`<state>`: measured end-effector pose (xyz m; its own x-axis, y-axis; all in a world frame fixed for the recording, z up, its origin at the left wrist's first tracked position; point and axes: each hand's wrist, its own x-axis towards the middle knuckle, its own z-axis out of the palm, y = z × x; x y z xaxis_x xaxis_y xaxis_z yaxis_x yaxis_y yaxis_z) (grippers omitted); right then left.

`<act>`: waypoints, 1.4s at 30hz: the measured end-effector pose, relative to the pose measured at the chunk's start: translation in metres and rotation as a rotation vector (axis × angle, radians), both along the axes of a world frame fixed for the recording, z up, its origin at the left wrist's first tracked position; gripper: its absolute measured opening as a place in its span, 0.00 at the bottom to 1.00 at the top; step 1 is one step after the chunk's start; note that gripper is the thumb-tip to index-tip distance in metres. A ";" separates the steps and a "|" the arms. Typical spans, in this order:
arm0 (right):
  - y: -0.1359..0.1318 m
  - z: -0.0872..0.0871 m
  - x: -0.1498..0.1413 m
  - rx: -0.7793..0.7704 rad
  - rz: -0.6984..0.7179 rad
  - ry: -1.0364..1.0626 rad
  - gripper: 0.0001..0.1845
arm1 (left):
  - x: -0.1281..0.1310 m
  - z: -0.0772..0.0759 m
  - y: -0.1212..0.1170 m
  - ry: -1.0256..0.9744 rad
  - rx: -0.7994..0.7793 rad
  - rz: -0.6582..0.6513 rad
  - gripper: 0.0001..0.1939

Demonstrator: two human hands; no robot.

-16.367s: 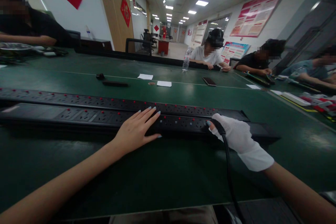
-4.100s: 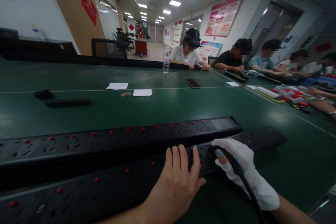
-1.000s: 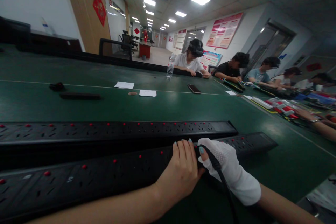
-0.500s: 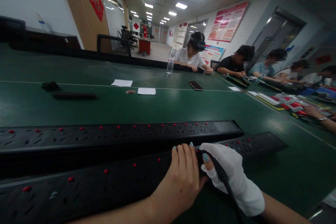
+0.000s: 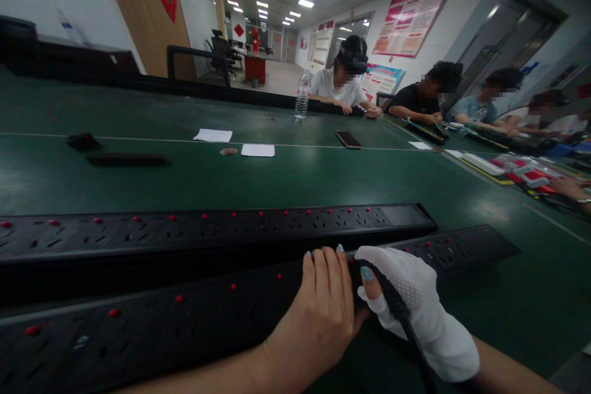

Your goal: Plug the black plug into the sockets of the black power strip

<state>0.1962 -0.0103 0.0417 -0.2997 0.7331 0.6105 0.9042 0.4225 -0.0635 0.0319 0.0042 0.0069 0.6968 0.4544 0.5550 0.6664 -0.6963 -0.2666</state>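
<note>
A long black power strip (image 5: 207,308) with red indicator buttons runs across the foreground of the head view. Bare except for blue nail polish, my left hand (image 5: 325,308) is wrapped around this strip, fingers over its top. My right hand (image 5: 406,295), in a white glove with the thumb uncovered, is closed on a black plug with a thick cord (image 5: 399,308) at the strip's upper face. Most of the plug is hidden in the glove, so I cannot tell whether its pins are in a socket. Behind lies a second black power strip (image 5: 295,228), touched by neither hand.
The green table (image 5: 286,181) holds a dark bar (image 5: 127,160), white paper cards (image 5: 257,150), a phone (image 5: 348,139) and a water bottle (image 5: 302,95). Several people sit along the far and right sides, with red and white parts (image 5: 530,175) near a co-worker's hand (image 5: 570,188).
The view has tilted and shifted slightly, moving the scene a little in the frame. Both hands keep the same grip on the power strip and the plug.
</note>
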 end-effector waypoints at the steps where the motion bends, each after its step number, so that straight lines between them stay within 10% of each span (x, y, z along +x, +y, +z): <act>1: 0.000 0.001 -0.001 0.000 0.000 0.002 0.08 | 0.000 -0.001 0.000 -0.003 -0.002 0.001 0.28; 42: -0.001 0.002 -0.001 0.003 0.015 -0.024 0.10 | 0.000 0.003 0.001 0.030 0.004 -0.002 0.27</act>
<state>0.1952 -0.0109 0.0433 -0.3255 0.7268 0.6049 0.8989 0.4363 -0.0405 0.0319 0.0050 0.0099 0.7138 0.4512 0.5356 0.6569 -0.6964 -0.2888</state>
